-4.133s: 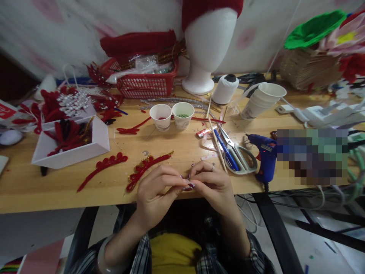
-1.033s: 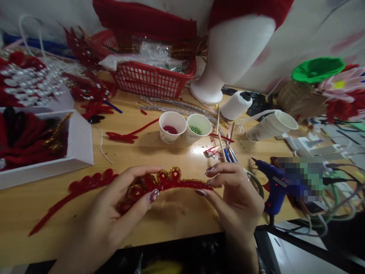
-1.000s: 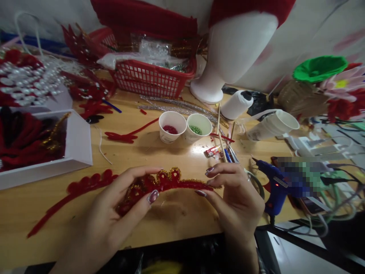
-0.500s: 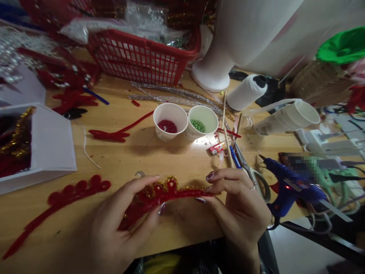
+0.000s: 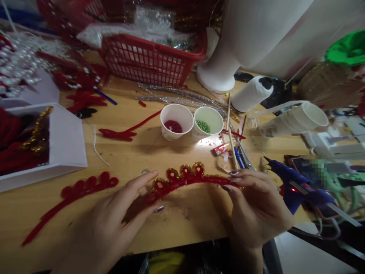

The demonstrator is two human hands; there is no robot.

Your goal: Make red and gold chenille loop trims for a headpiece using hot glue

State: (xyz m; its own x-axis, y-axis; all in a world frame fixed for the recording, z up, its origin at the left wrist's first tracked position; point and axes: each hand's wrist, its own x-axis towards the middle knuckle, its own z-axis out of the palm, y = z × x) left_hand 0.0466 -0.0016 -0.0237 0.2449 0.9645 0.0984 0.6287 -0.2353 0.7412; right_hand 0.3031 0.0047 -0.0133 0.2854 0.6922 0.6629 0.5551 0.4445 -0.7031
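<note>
My right hand (image 5: 258,201) pinches the thin right end of a red velvety strip with a row of gold-tinsel-edged loops (image 5: 185,180). My left hand (image 5: 114,220) is around the strip's left, looped end, thumb and index finger apart; whether they touch it I cannot tell. Small openings show inside the loops. To the left lies a plain red looped strip (image 5: 88,186) with a long tail, flat on the wooden table (image 5: 171,236).
Paper cups hold red beads (image 5: 173,126) and green beads (image 5: 203,126). A blue glue gun (image 5: 299,186) with a lit red light lies at right. A white box (image 5: 68,137) stands left. Behind are a red basket (image 5: 154,62), silver tinsel stems (image 5: 182,95) and a thread cone (image 5: 251,95).
The gold-edged strip has moved right with my right hand, sliding out from my left hand, so more loops show. The whole view has shifted slightly.
</note>
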